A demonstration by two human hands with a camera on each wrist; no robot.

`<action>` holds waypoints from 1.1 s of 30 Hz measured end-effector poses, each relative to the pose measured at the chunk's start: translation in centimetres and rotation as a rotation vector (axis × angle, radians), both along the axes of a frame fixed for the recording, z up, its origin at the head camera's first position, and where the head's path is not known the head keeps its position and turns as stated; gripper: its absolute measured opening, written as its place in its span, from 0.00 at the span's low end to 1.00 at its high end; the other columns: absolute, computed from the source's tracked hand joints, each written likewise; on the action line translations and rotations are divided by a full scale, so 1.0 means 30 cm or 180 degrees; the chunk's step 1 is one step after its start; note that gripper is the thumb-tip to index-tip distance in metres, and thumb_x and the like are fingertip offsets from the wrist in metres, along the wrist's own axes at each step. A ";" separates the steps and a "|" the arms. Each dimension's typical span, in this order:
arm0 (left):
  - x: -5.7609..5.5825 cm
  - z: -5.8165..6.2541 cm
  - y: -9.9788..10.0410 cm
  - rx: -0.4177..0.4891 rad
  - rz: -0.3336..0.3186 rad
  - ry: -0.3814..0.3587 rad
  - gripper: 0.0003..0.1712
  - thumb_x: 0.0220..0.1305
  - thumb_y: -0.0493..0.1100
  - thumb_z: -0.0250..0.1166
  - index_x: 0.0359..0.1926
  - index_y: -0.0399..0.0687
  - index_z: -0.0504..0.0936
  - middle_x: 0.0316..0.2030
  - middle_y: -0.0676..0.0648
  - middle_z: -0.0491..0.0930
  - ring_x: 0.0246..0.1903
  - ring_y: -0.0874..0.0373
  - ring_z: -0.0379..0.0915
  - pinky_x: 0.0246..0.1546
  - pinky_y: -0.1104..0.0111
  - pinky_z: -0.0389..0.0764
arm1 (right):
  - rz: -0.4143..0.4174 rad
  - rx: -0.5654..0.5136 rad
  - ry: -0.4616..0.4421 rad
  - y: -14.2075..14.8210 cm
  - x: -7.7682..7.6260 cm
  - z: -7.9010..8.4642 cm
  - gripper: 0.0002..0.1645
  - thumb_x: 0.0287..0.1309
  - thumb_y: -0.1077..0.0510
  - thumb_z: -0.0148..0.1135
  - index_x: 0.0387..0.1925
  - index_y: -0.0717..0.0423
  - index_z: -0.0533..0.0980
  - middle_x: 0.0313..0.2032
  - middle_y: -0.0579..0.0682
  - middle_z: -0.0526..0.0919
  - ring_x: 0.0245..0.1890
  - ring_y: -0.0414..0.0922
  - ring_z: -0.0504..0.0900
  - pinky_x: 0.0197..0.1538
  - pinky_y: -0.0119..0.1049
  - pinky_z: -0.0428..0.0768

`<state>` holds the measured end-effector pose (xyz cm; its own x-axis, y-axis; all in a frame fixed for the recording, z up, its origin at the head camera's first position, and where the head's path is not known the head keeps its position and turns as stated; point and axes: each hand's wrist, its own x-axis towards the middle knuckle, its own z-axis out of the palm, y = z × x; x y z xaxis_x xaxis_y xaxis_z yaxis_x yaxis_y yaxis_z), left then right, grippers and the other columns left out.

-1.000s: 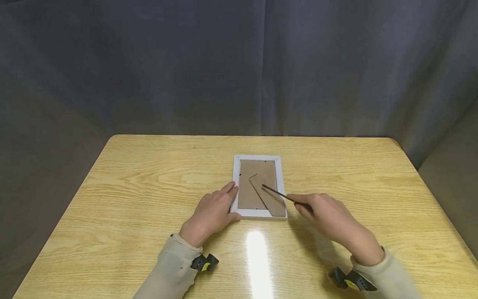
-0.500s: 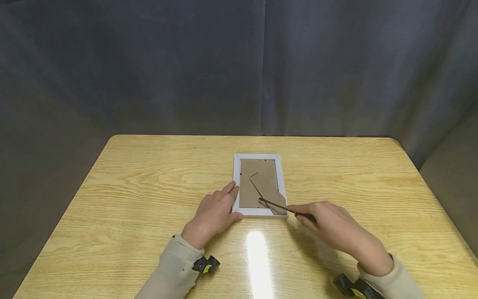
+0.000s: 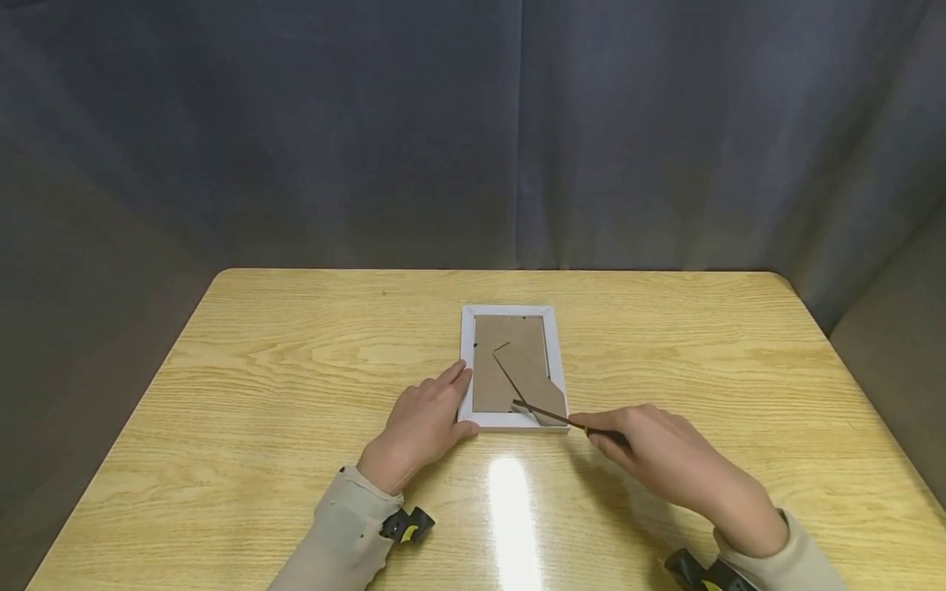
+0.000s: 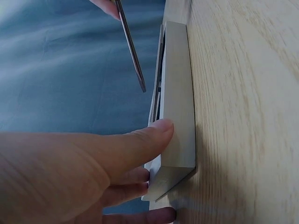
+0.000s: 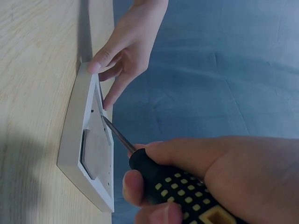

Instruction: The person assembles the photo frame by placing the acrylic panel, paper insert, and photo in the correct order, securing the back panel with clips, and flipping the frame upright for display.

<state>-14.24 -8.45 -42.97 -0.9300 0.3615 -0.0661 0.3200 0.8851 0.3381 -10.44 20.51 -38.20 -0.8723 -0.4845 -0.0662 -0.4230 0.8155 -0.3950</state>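
Note:
A white picture frame lies face down, its brown backing board and easel leg facing up. My left hand holds the frame's near left corner, thumb on the near edge and fingers along the left side. In my right hand I grip a screwdriver by its black handle with yellow dots. Its shaft slants left over the easel leg, and the tip is above the board's near edge, close to a small dark tab. In the left wrist view the tip looks apart from the frame.
The frame rests on a wood-grain table. Dark curtains hang behind it and at both sides. Black wrist cameras sit on both sleeves. A bright light reflection lies on the tabletop near the frame.
My right hand and the screwdriver have moved toward me, bringing the tip from the board's middle to its near edge. My left hand and the frame have barely moved.

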 end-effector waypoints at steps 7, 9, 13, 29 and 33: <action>0.002 0.002 0.000 0.0012 -0.0010 0.0005 0.44 0.61 0.53 0.73 0.72 0.38 0.68 0.75 0.41 0.63 0.61 0.38 0.76 0.57 0.47 0.78 | -0.0031 0.0010 0.0003 0.000 0.008 0.008 0.20 0.71 0.54 0.58 0.60 0.37 0.81 0.19 0.34 0.62 0.19 0.30 0.57 0.22 0.28 0.60; 0.002 0.002 0.000 0.0016 -0.0011 0.0003 0.44 0.61 0.53 0.73 0.72 0.38 0.68 0.75 0.41 0.63 0.61 0.38 0.76 0.58 0.47 0.78 | -0.0039 0.0021 0.0023 0.001 0.009 0.009 0.20 0.71 0.54 0.58 0.61 0.37 0.81 0.19 0.35 0.63 0.19 0.30 0.57 0.22 0.28 0.60; 0.002 0.004 0.000 0.0014 -0.0010 0.0015 0.44 0.61 0.53 0.73 0.72 0.38 0.68 0.75 0.41 0.63 0.61 0.38 0.76 0.58 0.47 0.78 | -0.0004 0.0019 0.0067 0.003 0.012 0.010 0.20 0.71 0.55 0.59 0.60 0.39 0.81 0.23 0.34 0.71 0.21 0.30 0.61 0.24 0.28 0.63; 0.002 -0.001 0.001 0.0018 -0.0010 0.0024 0.44 0.61 0.53 0.73 0.72 0.37 0.69 0.75 0.40 0.64 0.61 0.39 0.76 0.58 0.47 0.78 | 0.0048 0.0070 0.0075 -0.009 0.026 0.009 0.20 0.69 0.56 0.59 0.59 0.38 0.82 0.19 0.32 0.61 0.19 0.29 0.58 0.23 0.27 0.61; 0.002 0.000 0.002 0.0034 -0.0001 0.0008 0.44 0.60 0.53 0.73 0.72 0.37 0.69 0.75 0.40 0.64 0.61 0.39 0.76 0.59 0.47 0.78 | 0.0075 0.0048 0.0104 -0.011 0.023 -0.002 0.20 0.69 0.57 0.59 0.59 0.38 0.82 0.18 0.33 0.60 0.18 0.29 0.57 0.22 0.27 0.60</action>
